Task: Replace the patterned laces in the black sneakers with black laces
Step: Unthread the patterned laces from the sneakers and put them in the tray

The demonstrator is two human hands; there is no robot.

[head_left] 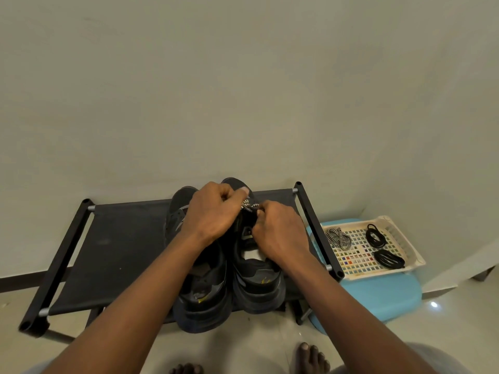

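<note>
Two black sneakers stand side by side on a low black rack (116,238), toes toward the wall. The left sneaker (205,290) shows no lace. Over the right sneaker (256,282), my left hand (210,211) and my right hand (278,230) both pinch its black-and-white patterned lace (248,205) near the toe end. The lower eyelets are hidden by my hands. A removed patterned lace (337,237) lies coiled in a cream basket (405,238) at the right, beside two coiled black laces (374,234) (388,259).
The basket sits on a light blue stool (386,295) right of the rack. A plain wall stands close behind. My bare toes (310,357) show on the tiled floor at the bottom edge.
</note>
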